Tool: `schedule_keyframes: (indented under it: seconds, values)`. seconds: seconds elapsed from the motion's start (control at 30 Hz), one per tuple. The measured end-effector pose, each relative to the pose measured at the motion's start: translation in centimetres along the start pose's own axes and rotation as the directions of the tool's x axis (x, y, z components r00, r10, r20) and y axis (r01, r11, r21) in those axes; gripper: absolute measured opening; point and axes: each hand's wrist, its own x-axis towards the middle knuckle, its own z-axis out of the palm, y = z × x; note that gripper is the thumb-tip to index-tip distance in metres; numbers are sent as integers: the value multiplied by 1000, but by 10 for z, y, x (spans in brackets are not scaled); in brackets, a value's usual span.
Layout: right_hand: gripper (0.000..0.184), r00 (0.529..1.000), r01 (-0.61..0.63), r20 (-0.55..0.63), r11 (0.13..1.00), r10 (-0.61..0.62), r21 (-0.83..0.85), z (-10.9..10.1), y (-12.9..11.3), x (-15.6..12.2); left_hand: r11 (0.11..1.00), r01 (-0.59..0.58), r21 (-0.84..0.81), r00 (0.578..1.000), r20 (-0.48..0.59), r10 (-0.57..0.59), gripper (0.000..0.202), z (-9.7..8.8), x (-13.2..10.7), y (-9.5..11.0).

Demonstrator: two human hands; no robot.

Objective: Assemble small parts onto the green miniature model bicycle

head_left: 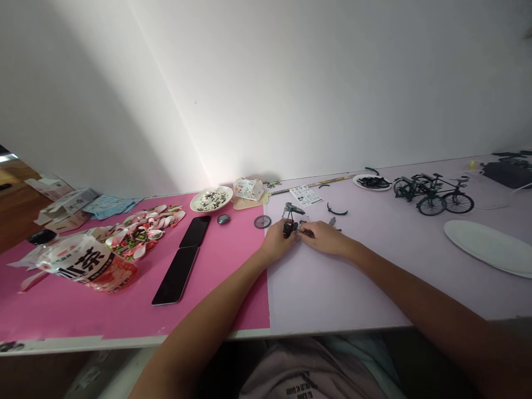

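Both my hands meet near the middle of the table over a small dark model bicycle frame (pixel 290 218). My left hand (pixel 276 242) is closed around the lower part of the frame and holds it upright. My right hand (pixel 325 236) is pinched on a thin tool or small part that points at the frame; I cannot make out which. A loose little wheel (pixel 262 221) lies just left of my left hand. A curved black mudguard piece (pixel 336 211) lies behind my right hand.
Two finished model bicycles (pixel 434 194) stand at the right. Nearby are a plate of black parts (pixel 372 182), an empty white plate (pixel 486 246) and an instruction sheet (pixel 306 195). On the pink mat (pixel 233 288) lie two phones (pixel 185 257), a bowl (pixel 211 199), snack wrappers (pixel 83 260).
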Motion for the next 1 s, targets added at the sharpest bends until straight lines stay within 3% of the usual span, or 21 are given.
schedule_keyframes:
  seconds: [1.0]
  values:
    - [28, 999, 29, 17, 999, -28, -38, -1, -1, 1, 998, -37, 44, 999, 11, 37, 19, -1, -1, 2]
